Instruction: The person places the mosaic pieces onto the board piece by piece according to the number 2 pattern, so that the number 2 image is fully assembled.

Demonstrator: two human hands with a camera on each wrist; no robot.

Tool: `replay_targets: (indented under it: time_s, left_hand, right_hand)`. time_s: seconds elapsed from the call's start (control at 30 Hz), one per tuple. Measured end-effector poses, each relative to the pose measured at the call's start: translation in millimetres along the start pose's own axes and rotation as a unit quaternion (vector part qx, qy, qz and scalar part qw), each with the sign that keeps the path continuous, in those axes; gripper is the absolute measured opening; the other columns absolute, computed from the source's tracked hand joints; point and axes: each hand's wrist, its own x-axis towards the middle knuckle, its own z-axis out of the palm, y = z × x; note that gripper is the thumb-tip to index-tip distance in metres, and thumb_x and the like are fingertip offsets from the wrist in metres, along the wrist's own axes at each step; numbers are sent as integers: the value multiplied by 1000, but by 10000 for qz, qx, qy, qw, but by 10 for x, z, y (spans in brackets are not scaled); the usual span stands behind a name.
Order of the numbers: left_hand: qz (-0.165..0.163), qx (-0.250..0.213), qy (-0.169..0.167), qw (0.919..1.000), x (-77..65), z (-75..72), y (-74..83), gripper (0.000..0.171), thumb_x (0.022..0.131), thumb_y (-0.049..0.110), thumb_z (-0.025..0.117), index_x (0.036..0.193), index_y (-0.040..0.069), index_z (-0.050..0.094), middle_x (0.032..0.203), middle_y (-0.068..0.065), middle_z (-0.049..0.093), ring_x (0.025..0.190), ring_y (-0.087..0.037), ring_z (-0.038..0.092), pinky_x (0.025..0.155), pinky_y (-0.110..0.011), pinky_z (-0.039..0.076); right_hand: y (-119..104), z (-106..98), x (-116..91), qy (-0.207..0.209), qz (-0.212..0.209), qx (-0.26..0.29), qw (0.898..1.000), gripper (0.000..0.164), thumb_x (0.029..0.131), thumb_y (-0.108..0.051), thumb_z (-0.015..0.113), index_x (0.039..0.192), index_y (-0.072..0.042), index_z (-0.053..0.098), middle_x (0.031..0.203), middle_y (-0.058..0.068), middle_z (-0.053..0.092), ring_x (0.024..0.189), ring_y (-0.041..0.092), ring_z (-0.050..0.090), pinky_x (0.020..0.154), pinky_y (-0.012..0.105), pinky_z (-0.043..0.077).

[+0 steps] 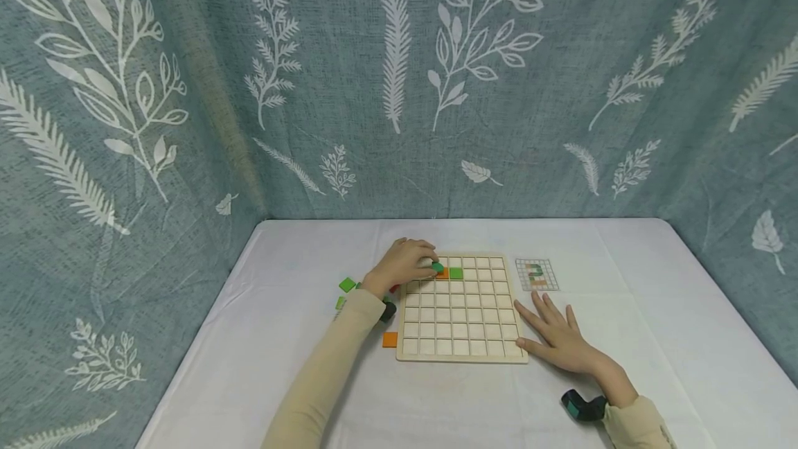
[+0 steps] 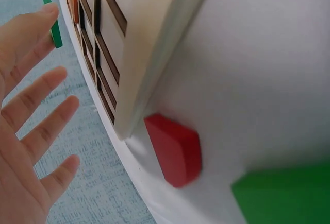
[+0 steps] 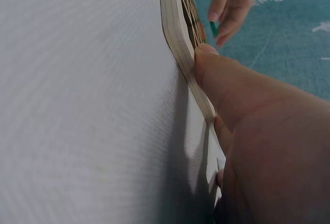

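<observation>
Left hand: my left hand [image 1: 404, 263] pinches a dark green piece [image 1: 438, 267] between thumb and index finger over the far part of the board [image 1: 461, 359]; I cannot tell whether the piece touches it.
Right hand: my right hand [image 1: 557, 340], well apart from the left, lies with fingers spread at the board's right side; the right wrist view shows the thumb against the rim.
Dark green piece: rounded from the head view; a thin slab, edge-on, from the left wrist, where my other three fingers stand free of it.
Red piece: mostly hidden by my arm from above; the left wrist view shows a red piece [image 2: 175, 149] near the frame, thick, with angled corners.
Card: only the head view shows the grid-printed card [image 1: 537, 274], beyond my right fingers.
Board: pale wood, square cells, raised dividers; layered edge seen from the right wrist.
Seated tiles: orange tile [image 1: 444, 274] and light green tile [image 1: 456, 273], side by side, flat, square.
Cloth: white, finely woven tablecloth [image 1: 474, 407].
</observation>
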Motion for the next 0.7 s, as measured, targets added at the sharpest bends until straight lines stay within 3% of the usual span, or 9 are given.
replay_targets:
  time_s: [0.3, 0.7]
  left_hand:
    - [132, -140, -59, 9998, 93, 34, 91, 25, 84, 36, 67, 103, 20, 71, 126, -2, 59, 119, -18, 52, 110, -53, 26]
    - [279, 173, -124, 9994, 209, 119, 221, 27, 83, 39, 67, 104, 22, 71, 127, 1, 58, 118, -17, 52, 109, -51, 29]
  right_hand:
    - [-17, -19, -2, 35, -44, 46, 10000, 68, 88, -43, 56, 145, -14, 33, 151, 27, 9, 138, 47, 1, 104, 67, -13]
    - [-35, -9, -3, 31, -57, 72, 10000, 68, 88, -43, 56, 145, -14, 33, 151, 27, 9, 138, 48, 1, 103, 68, -13]
